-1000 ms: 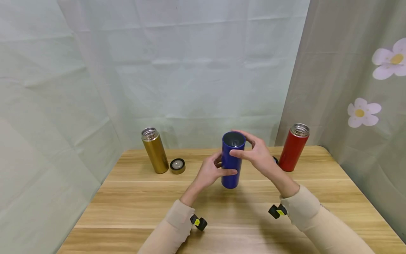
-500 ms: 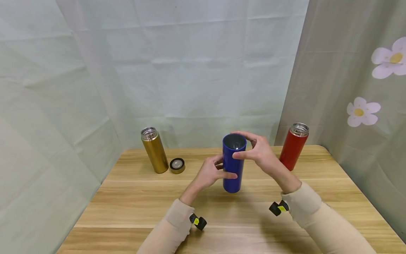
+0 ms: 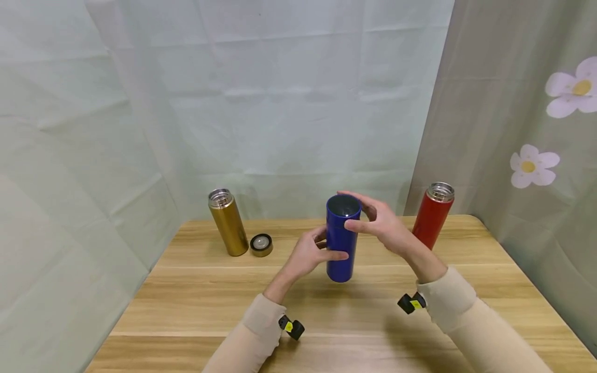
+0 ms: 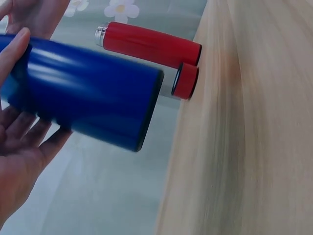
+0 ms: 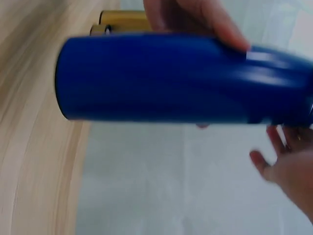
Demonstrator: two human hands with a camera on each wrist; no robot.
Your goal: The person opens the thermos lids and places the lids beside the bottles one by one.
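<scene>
A blue thermos bottle (image 3: 340, 259) with a dark top surface is held upright in front of me, its base raised off the wooden table in both wrist views. My left hand (image 3: 308, 254) grips its body from the left, thumb across the near side. Around the upper end, my right hand (image 3: 382, 228) has its thumb on the near side and fingers on the far side. The left wrist view shows the lower body and base of the blue thermos bottle (image 4: 98, 88) close up. In the right wrist view the right hand (image 5: 293, 171) appears blurred below the bottle's upper end.
A gold thermos bottle (image 3: 229, 225) stands uncapped at the left, with its lid (image 3: 261, 244) beside it. At the right stands an uncapped red thermos bottle (image 3: 432, 217); its red lid (image 4: 186, 81) shows in the left wrist view. Behind the table (image 3: 210, 311) hangs a pale curtain (image 3: 298, 114).
The blue thermos bottle has come down slightly in both hands. My right thumb has shifted a little to the right on it, and the right forearm has moved slightly right.
</scene>
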